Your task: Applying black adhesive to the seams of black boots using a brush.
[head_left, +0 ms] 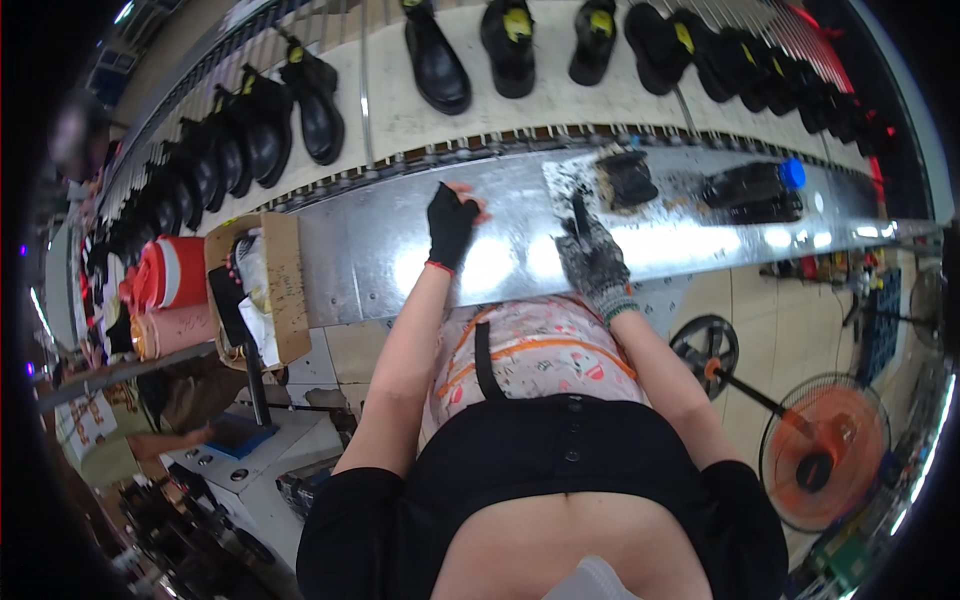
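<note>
My left hand (453, 222), in a black glove with bare fingertips, hovers over or rests on the metal bench. Its fingers are curled in, and nothing shows in them. My right hand (596, 262), in a grey glove smeared with black, is closed at the near edge of a stained white sheet (557, 185). A thin dark piece sticks out ahead of its fingers; I cannot make out what it is. Beyond that hand lies a blackened block or wad (627, 180). Farther right, a dark-filled plastic bottle (752, 190) with a blue cap lies on its side.
Behind the bench (360, 250) runs a conveyor (385, 110) with rows of black boots (437, 62). A cardboard box (288, 290) and a red container (178, 272) stand at the left. An orange fan (825, 455) is at the lower right. Another person's arm (175, 442) shows at lower left.
</note>
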Available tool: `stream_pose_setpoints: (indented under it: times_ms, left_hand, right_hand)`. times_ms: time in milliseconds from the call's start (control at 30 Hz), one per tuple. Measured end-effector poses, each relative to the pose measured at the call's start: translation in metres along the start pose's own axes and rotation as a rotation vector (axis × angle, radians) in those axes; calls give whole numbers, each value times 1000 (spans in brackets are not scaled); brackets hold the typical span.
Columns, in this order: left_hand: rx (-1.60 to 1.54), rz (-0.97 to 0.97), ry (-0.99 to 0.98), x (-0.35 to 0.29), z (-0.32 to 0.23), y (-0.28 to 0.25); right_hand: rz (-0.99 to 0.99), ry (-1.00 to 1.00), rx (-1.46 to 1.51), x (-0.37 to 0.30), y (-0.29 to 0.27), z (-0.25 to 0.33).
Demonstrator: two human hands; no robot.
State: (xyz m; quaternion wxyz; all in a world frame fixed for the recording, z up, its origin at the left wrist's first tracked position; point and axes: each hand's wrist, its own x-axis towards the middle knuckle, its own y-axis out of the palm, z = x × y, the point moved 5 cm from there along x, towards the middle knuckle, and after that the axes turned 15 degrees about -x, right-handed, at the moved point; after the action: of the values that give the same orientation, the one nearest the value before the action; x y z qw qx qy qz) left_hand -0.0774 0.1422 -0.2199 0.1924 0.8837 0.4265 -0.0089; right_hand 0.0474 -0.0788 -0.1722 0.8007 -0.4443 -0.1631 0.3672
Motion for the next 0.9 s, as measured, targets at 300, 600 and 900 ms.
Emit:
stream_pose_setpoints:
  times_ms: [300,600,900]
  left_hand:
    - [-4,-68,-100,-2,-12,8]
    - [-217,-70,-119,1,-5,-2]
    - [-174,-106,-163,-3,-5,4]
  right_hand:
    - [-172,-12,92,-3,12,-18]
    - [163,589,1293,-39,38,-13]
    - [42,239,493,26,27,23]
